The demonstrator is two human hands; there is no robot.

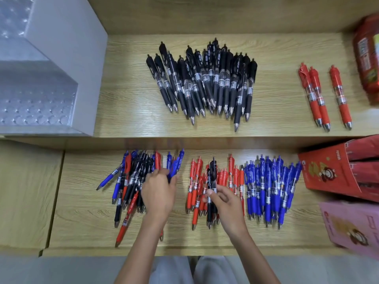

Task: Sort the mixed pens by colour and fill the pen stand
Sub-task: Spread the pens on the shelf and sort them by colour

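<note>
On the lower wooden shelf a mixed pile of blue, black and red pens [131, 181] lies at the left. My left hand [159, 193] rests on that pile, its fingers closed around blue pens [174, 165]. To its right sits a heap of red pens [196, 187], then a heap of blue pens [270, 185]. My right hand [224, 198] hovers over the red heap and grips black pens [211, 177]. A large pile of black pens [205, 78] lies on the upper shelf, with three red pens [324, 95] further right.
A grey box with a shiny bubble-textured inside [41, 74] fills the upper left. A red packet [367, 56] stands at the upper right. Red cartons [338, 171] and a pink carton [354, 226] sit at the right of the lower shelf.
</note>
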